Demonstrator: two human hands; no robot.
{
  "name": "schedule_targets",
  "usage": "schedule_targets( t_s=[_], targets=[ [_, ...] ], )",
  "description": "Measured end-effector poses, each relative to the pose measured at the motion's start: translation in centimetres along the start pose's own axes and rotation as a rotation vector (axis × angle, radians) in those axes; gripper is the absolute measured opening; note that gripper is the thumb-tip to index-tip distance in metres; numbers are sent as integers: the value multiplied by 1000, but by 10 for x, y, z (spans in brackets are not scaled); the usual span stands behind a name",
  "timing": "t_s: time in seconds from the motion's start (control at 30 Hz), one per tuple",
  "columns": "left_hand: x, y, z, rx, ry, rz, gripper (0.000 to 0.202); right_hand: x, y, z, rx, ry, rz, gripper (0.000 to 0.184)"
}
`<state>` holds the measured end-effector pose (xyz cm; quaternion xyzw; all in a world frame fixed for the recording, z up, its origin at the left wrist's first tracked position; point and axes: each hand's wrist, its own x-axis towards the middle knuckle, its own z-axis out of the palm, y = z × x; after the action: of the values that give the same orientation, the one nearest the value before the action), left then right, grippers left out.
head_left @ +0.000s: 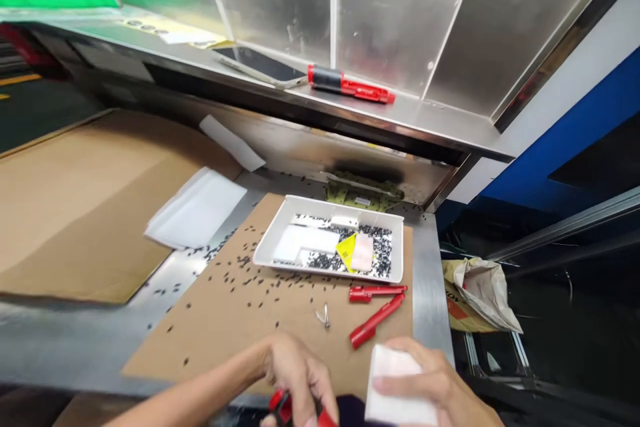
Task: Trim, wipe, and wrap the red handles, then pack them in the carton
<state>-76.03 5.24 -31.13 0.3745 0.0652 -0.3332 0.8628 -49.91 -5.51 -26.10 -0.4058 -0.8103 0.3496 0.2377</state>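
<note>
At the bottom edge my left hand (295, 373) is curled around a red tool (280, 407), only partly visible under the fingers. My right hand (435, 387) grips a small white pad or folded sheet (395, 383) with the thumb across it. Just ahead on the brown cardboard mat (225, 320) lie two red pens or tools (376, 310), small metal tweezers (324, 315) and several scattered tiny black parts. A white tray (280, 227) behind them holds many black parts, white slips and a yellow tag.
A steel shelf (400, 120) above the bench carries a phone (260, 65) and a red-and-black marker (347, 85). White bags (197, 207) lie left on a larger cardboard sheet. A crumpled paper bag (480, 293) sits off the bench's right edge.
</note>
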Motion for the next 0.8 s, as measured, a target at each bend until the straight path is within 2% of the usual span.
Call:
schedule_targets(
  t_s=[0.07, 0.17, 0.27, 0.33, 0.37, 0.4, 0.47, 0.57, 0.63, 0.7, 0.8],
  targets=[
    [13, -1, -10, -25, -123, -56, 42, 6, -10, 10, 35, -126, 16, 36],
    [32, -6, -22, -61, -233, -96, 37, 12, -18, 18, 21, -294, 80, 40],
    [42, -9, -29, -67, -303, -130, 32, 5, -20, 22, -11, -407, 243, 35],
    [45, -9, -31, -69, -334, -145, 27, -5, -19, 26, -29, -404, 397, 41],
    [46, -9, -32, -67, -348, -151, 25, -10, -18, 29, -41, -379, 431, 45],
    [47, -10, -31, -63, -360, -156, 25, -15, -16, 32, -46, -355, 425, 46],
    [48, -10, -28, -63, -339, -132, 27, -21, -15, 37, -82, -322, 309, 42],
    [45, -9, -19, -78, -226, -50, 34, -27, -16, 38, -179, -226, 142, 35],
    [43, -6, -12, -74, -160, -25, 39, -28, -19, 35, -231, -156, 157, 40],
    [42, -2, -8, -49, -138, -39, 43, -28, -22, 32, -236, -147, 212, 39],
    [42, 2, -6, -28, -128, -69, 48, -25, -23, 30, -220, -177, 151, 32]
  ],
)
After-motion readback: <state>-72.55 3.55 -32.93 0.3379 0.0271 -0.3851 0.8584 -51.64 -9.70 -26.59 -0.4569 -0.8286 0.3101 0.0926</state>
